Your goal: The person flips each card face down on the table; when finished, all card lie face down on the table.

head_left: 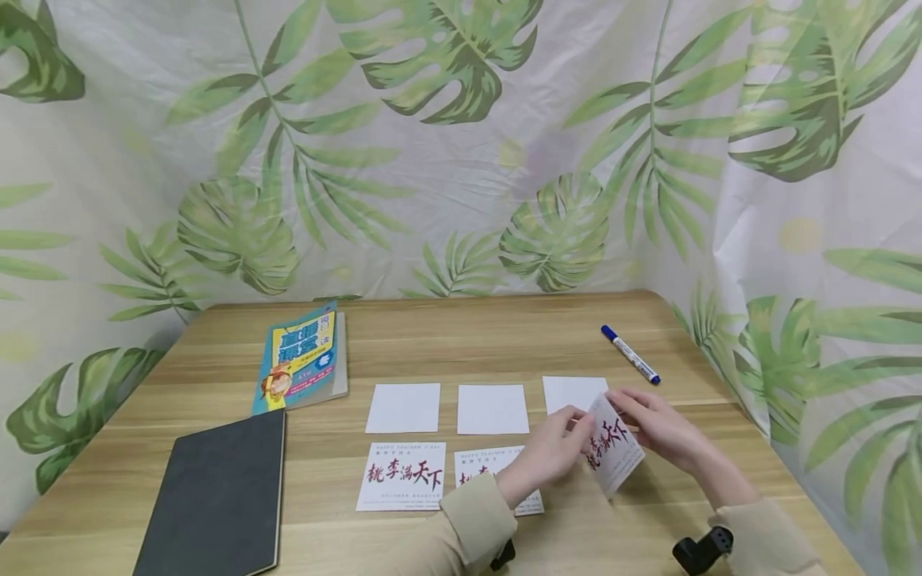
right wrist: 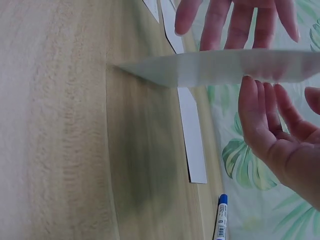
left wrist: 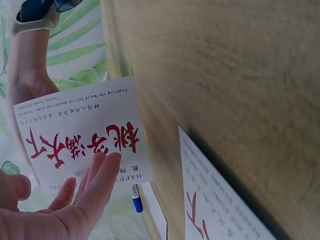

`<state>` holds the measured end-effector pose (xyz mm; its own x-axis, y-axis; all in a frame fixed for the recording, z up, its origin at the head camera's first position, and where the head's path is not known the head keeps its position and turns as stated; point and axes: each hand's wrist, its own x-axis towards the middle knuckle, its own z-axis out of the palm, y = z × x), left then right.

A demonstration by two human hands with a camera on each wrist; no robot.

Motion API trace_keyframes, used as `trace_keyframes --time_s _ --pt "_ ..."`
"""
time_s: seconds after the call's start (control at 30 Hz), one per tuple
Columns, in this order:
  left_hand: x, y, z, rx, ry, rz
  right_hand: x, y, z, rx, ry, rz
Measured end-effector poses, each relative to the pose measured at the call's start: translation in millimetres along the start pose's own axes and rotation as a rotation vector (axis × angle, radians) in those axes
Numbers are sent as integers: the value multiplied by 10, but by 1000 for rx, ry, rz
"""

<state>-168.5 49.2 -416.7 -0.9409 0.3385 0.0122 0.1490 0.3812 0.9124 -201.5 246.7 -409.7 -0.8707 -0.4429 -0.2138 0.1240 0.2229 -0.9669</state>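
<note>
A square white greeting card (head_left: 611, 456) with red Chinese lettering stands tilted above the table, between both hands. My left hand (head_left: 551, 448) rests extended fingers (left wrist: 102, 182) on its lettered face. From the opposite side, my right hand (head_left: 659, 428) touches the card's back with its fingertips (right wrist: 247, 92); in the left wrist view the card hides them. Neither thumb visibly wraps round the card. Near the left forearm lie two matching lettered cards (head_left: 401, 478), the second partly covered by the sleeve. Beyond them is a row of blank white cards (head_left: 403, 408).
A blue-capped marker (head_left: 630, 354) lies at the back right. To the left are a black notebook (head_left: 212, 496) and, behind it, a colourful paperback book (head_left: 302, 360). A leaf-patterned curtain (head_left: 461, 160) hangs behind the wooden table (head_left: 468, 336).
</note>
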Motion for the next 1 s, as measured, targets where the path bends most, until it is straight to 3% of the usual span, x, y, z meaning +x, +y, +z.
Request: trace_keyframes --time_s 0.13,0.4,0.57,0.77,1.0 --pt "2 -5 -16 -76 1 -6 9 9 37 -22 -32 -24" --pt "13 -48 -20 -282 65 -18 19 82 109 -223 -40 -104" --pt "22 -47 -25 -324 98 -89 17 113 151 -264 -37 -162" --pt "22 -62 -67 -218 127 -90 34 138 183 -434 14 -276" --pt "12 -121 -114 0 146 -27 28 143 176 -698 135 -255"
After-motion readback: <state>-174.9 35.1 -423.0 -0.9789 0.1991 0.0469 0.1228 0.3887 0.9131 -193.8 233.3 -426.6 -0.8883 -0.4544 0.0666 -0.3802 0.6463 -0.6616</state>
